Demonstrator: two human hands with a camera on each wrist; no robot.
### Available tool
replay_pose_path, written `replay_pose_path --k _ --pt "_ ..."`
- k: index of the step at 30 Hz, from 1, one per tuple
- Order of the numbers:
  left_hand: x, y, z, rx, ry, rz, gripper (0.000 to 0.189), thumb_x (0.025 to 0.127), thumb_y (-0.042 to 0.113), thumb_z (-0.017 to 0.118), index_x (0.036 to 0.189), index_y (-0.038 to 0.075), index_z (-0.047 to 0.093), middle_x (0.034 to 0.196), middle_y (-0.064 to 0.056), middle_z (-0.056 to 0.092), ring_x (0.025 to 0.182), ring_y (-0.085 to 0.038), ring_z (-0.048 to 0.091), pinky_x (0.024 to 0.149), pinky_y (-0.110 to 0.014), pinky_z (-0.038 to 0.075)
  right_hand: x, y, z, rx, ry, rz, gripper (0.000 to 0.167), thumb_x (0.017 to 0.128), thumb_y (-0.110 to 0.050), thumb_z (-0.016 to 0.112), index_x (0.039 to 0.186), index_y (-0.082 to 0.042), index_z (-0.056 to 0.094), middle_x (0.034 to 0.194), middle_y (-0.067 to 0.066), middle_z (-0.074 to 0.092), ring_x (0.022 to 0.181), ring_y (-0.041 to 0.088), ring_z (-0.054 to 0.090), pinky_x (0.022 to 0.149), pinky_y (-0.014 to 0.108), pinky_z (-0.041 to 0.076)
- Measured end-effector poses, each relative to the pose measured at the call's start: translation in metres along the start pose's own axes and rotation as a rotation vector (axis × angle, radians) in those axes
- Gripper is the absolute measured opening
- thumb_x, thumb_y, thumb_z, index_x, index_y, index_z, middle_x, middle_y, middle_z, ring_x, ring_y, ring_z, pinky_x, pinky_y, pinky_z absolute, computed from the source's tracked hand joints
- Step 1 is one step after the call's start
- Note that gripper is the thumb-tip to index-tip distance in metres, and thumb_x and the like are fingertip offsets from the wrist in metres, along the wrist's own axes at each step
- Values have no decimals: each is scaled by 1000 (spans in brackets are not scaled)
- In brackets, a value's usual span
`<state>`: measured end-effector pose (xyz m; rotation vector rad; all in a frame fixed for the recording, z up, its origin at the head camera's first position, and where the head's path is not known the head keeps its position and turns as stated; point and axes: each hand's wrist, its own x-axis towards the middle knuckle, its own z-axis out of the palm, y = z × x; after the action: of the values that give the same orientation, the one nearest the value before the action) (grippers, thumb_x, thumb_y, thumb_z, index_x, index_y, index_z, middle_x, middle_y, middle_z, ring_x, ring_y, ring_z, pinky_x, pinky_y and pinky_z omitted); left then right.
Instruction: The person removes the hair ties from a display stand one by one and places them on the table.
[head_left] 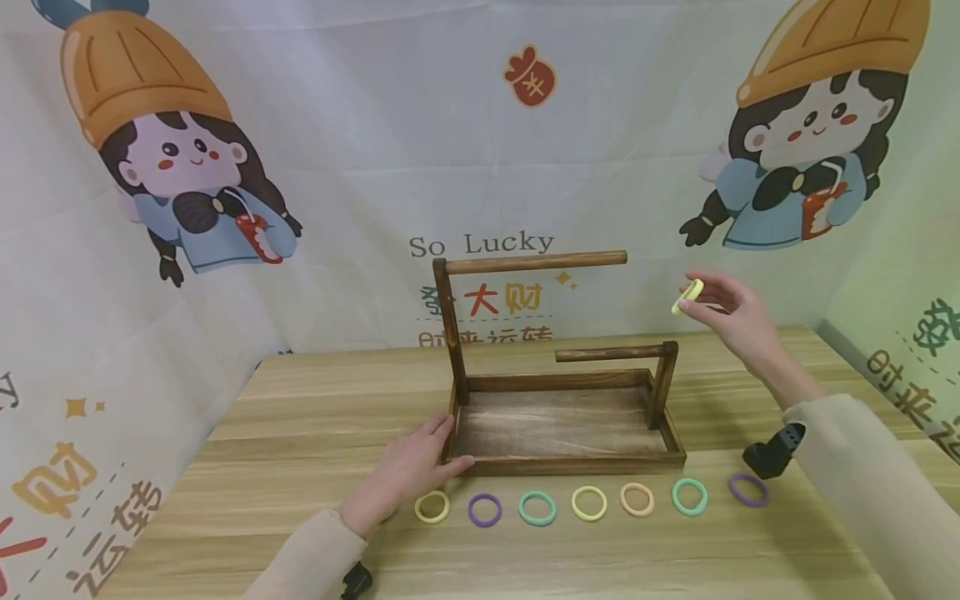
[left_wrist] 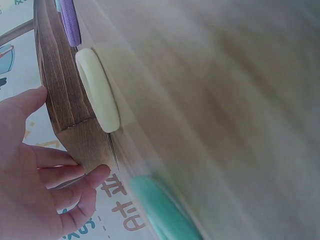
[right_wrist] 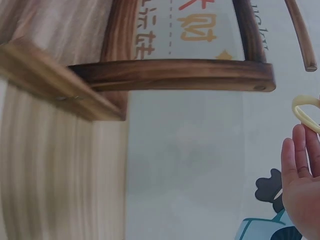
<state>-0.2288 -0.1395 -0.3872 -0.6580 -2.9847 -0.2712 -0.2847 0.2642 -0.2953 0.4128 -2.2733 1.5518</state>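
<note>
A dark wooden display stand (head_left: 566, 468) has a shallow tray base, a tall bar (head_left: 536, 262) reaching right and a low bar (head_left: 615, 353) reaching left. My left hand (head_left: 408, 467) holds the tray's front left corner, thumb against the front wall and fingers around the left end. Raised right of the stand, my right hand (head_left: 731, 317) pinches a pale yellow hair tie (head_left: 688, 297) between thumb and fingers. In the right wrist view the yellow hair tie (right_wrist: 304, 111) is cut by the edge, beyond the tip of the tall bar (right_wrist: 310, 68).
Several hair ties lie in a row before the tray, including a yellow one (head_left: 589, 504), an orange one (head_left: 637, 499) and a purple one (head_left: 748, 490). A green hair tie (left_wrist: 162, 205) near my left hand is mostly hidden in the head view. A printed cloth (head_left: 360, 167) hangs behind the table.
</note>
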Motion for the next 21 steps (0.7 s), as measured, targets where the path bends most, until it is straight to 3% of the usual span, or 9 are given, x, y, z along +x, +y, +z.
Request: replay_pose_path --k 3,8,14,21 --pt "0 0 0 4 1 1 73 83 50 52 127 -7 41 130 -21 40 113 -37 42 89 -46 37 -7 5 -4 17 -8 -4 38 85 -17 60 122 -10 50 104 -11 57 88 2 53 72 13 42" --pt "1 -1 0 3 2 3 73 83 50 52 128 -7 41 130 -20 40 113 -37 42 89 -46 37 -17 16 -10 -20 -10 8 41 86 -20 59 123 -8 49 109 1 58 88 4 54 72 14 42" --pt "1 -1 1 7 0 4 73 83 50 52 128 -6 41 130 -20 39 114 -36 41 90 -45 36 -23 50 -23 41 -50 -12 41 86 -17 59 125 -11 49 111 2 57 91 7 54 72 14 43" --pt "0 -2 2 -4 -8 -1 74 82 51 52 128 -6 40 131 -20 38 114 -36 41 90 -46 36 -49 30 -25 -46 -56 42 39 86 -16 59 124 -16 50 101 -15 56 88 -1 52 70 11 42"
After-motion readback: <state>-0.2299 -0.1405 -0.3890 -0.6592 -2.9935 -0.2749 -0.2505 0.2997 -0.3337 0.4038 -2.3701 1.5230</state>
